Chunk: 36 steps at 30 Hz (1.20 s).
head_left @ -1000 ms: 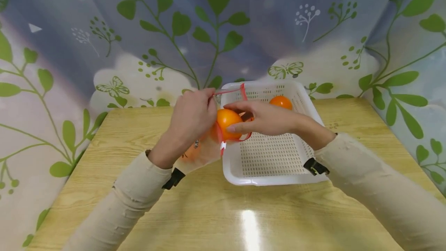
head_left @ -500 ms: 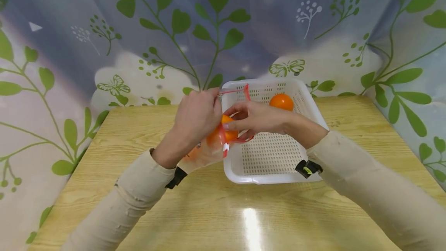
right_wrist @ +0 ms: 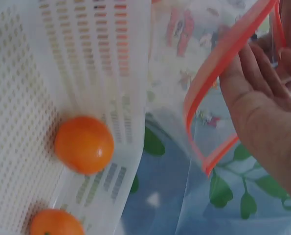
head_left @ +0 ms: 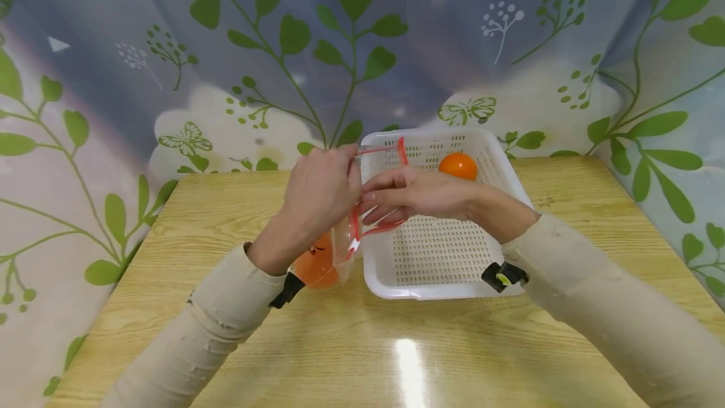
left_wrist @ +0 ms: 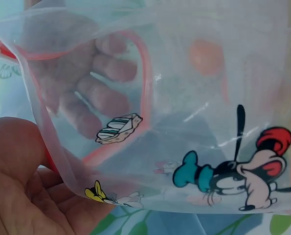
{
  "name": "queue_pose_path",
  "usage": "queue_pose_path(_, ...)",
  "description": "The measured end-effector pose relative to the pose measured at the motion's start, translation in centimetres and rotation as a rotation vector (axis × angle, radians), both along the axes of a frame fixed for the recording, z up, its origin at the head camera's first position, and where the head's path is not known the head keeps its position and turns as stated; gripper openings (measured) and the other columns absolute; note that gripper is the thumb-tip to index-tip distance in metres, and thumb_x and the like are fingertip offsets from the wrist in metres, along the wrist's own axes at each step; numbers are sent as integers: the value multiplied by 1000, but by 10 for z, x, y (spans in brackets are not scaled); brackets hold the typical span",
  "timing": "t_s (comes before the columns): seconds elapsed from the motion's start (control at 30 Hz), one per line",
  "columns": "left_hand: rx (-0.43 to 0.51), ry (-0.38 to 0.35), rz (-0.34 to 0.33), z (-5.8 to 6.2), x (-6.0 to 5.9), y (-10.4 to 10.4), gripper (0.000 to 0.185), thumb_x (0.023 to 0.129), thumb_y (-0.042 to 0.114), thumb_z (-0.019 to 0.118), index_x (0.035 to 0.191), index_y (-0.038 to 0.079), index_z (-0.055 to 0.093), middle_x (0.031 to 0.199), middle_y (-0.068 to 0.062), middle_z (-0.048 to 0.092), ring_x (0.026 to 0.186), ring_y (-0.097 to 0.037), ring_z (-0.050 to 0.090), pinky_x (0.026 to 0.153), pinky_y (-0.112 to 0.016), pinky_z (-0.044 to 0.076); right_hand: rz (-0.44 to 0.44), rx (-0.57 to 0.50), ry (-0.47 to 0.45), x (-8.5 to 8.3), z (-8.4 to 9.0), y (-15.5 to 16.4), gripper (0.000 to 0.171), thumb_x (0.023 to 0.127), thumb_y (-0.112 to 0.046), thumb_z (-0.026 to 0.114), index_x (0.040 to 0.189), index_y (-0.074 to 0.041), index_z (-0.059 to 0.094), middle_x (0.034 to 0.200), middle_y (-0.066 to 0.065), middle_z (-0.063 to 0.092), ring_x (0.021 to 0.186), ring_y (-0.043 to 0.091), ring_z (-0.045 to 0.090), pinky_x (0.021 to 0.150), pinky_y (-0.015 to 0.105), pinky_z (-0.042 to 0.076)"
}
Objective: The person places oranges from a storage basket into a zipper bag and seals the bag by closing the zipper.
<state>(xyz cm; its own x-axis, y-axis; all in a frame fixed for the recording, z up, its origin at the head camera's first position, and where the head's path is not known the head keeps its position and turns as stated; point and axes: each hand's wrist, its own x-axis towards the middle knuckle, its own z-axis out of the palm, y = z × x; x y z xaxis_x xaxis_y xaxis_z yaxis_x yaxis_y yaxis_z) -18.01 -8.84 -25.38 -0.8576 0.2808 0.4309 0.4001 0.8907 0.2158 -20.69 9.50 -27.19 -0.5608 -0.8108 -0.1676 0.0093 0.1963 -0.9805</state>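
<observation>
My left hand [head_left: 320, 191] grips the rim of a clear zip bag [left_wrist: 184, 117] with cartoon prints and a red zip edge [right_wrist: 218, 61]. An orange [head_left: 317, 266] shows through the plastic low in the bag, below my left wrist. My right hand [head_left: 433, 194] is at the bag's opening with its fingers extended and no fruit in them. In the left wrist view, the right hand's fingers [left_wrist: 103, 93] show through the film, loosely spread. Two more oranges, one [right_wrist: 84, 145] nearer the bag and another [right_wrist: 56, 223], lie in the white basket [head_left: 391, 293].
The basket stands on a wooden table [head_left: 306, 345], just right of the bag. Behind the table hangs a curtain [head_left: 419, 36] printed with leaves and butterflies. Each sleeve has a black strap, one at the left cuff [head_left: 287, 289] and one at the right cuff [head_left: 504, 276].
The orange in my right hand has gone into the bag, and those fingers have let go of it. The bag's lower part now hangs lower. My left hand keeps its grip.
</observation>
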Motion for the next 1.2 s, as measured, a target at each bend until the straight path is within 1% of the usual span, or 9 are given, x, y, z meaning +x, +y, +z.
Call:
queue_pose_path(0.1, 14, -5, 8, -1, 0, -3, 25, 91, 8, 45, 88, 6, 70, 64, -10, 60, 55, -28, 57, 49, -41, 46, -80, -33, 34, -7, -1, 10, 37, 100, -13, 48, 134, 4, 50, 125, 20, 58, 114, 33, 57, 93, 43, 46)
queue_pose_path(0.2, 28, -6, 12, -1, -1, -7, 30, 91, 8, 45, 104, 4, 72, 72, -13, 65, 56, -29, 58, 50, -41, 46, -205, -67, 50, -17, -2, 25, 37, 100, -13, 49, 132, 6, 50, 124, 21, 58, 112, 31, 58, 93, 43, 46)
queue_pose_path(0.33, 44, -17, 7, -2, -1, -10, 33, 91, 8, 44, 109, 4, 71, 83, -15, 68, 58, -29, 58, 51, -40, 46, -388, -61, 77, -33, -8, 46, 34, 100, -14, 51, 126, 7, 53, 121, 19, 60, 107, 28, 61, 89, 39, 49)
queue_pose_path(0.43, 59, -39, 1, -3, 0, -12, 35, 92, 8, 43, 115, 3, 70, 88, -16, 69, 56, -27, 57, 49, -37, 44, -482, 27, 116, -45, -15, 60, 34, 101, -16, 49, 125, 6, 54, 122, 17, 59, 107, 25, 60, 88, 35, 50)
queue_pose_path(0.57, 67, -49, -13, -4, 2, -14, 30, 91, 8, 42, 98, 5, 71, 66, -11, 60, 49, -24, 50, 44, -34, 38, -542, 202, 181, -57, -23, 73, 35, 102, -18, 47, 127, 4, 53, 127, 17, 54, 114, 29, 54, 91, 34, 48)
queue_pose_path(0.7, 70, -32, -23, -6, 2, -14, 26, 91, 6, 41, 84, 6, 67, 55, -7, 46, 46, -22, 45, 44, -33, 34, -517, 379, 281, -67, -30, 79, 37, 101, -19, 47, 130, 4, 50, 133, 21, 48, 116, 36, 49, 97, 45, 42)
queue_pose_path(0.9, 75, -54, -36, -6, 2, -10, 34, 92, 7, 41, 108, 5, 71, 62, -8, 56, 46, -23, 47, 45, -34, 36, -320, 697, 494, -81, -40, 86, 46, 98, -14, 48, 139, 6, 41, 145, 29, 31, 132, 45, 28, 103, 59, 26)
queue_pose_path(1.1, 63, 4, -41, -4, 1, -8, 25, 90, 5, 42, 73, 7, 61, 51, -5, 42, 47, -24, 46, 45, -34, 36, -206, 946, 593, -93, -50, 80, 65, 94, -14, 57, 148, 5, 25, 147, 33, 21, 133, 49, 19, 104, 62, 18)
queue_pose_path(1.2, 69, 12, -45, -3, 1, -8, 27, 90, 5, 42, 83, 6, 68, 53, -6, 47, 48, -24, 47, 45, -34, 36, -223, 1025, 617, -97, -56, 75, 67, 93, -17, 59, 148, 3, 27, 147, 33, 21, 129, 53, 22, 101, 62, 24)
